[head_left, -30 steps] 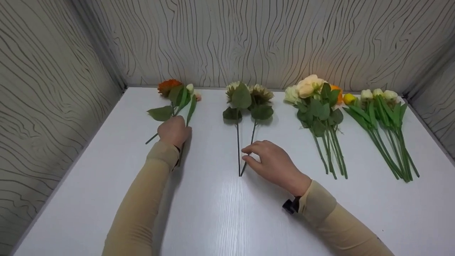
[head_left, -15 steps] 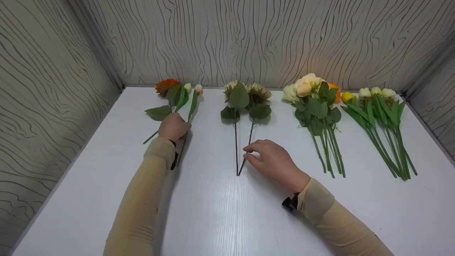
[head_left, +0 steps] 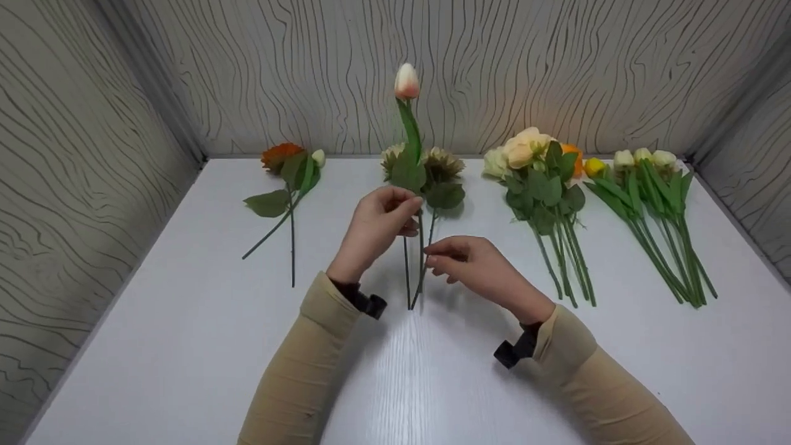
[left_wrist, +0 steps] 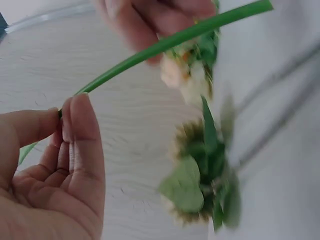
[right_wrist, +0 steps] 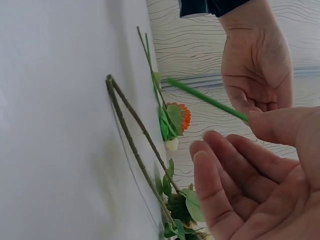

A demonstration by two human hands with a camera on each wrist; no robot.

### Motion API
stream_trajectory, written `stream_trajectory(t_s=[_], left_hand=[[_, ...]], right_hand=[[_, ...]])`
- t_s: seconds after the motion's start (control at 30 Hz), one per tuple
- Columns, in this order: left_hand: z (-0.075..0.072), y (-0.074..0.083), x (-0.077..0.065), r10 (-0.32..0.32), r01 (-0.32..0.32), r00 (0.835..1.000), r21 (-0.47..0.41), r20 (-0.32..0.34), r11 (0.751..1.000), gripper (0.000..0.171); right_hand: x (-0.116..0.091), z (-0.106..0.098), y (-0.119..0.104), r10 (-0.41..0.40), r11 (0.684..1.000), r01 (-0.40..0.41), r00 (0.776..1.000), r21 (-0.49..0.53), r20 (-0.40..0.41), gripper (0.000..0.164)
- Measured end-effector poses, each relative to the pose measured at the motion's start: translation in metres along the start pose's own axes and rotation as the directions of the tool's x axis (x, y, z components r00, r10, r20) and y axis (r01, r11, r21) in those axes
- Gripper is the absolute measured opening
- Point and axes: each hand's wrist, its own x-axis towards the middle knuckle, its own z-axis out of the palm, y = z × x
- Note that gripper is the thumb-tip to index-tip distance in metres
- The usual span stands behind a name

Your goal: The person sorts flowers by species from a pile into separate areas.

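My left hand (head_left: 378, 225) pinches the stem of a pink-and-white tulip (head_left: 406, 81) between thumb and fingers, the bloom pointing up. In the left wrist view its green stem (left_wrist: 165, 46) runs on past the fingertips to a cut end. My right hand (head_left: 485, 269) is close beside the lower stem, fingers loosely bent and thumb apart; the right wrist view shows the palm (right_wrist: 265, 200) with nothing gripped. Beneath the hands, two pale, brown-backed flowers (head_left: 442, 165) lie with their dark stems (head_left: 407, 272) meeting at the lower ends. The tulip's leaf overlaps them.
On the left of the white table (head_left: 185, 346) lie an orange flower (head_left: 279, 156) and a white tulip (head_left: 319, 158), stems crossing. To the right are a bunch of peach and cream flowers (head_left: 525, 148) and several white and yellow tulips (head_left: 642, 161). A patterned wall (head_left: 494, 74) stands behind.
My left hand has picked up the pink-and-white tulip from the left group, carried it right and raised it over the middle flowers. My right hand stays near the middle stems.
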Motion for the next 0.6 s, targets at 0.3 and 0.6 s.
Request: stream_trajectory(t_s=[0.3,0.6], left_hand=[[0.017,0.005,-0.006,0.075,-0.074,0.997,-0.053,0.008,0.996,0.019],[0.016,0.005,-0.009,0.130,-0.129,0.991,-0.032,0.016,0.991,0.022]], right_hand=[[0.000,0.002,0.001,-0.017,0.993,0.021,0.999,0.112,-0.036,0.026],[0.002,0.007,0.001,-0.064,0.995,0.069,0.994,0.065,-0.086,0.020]])
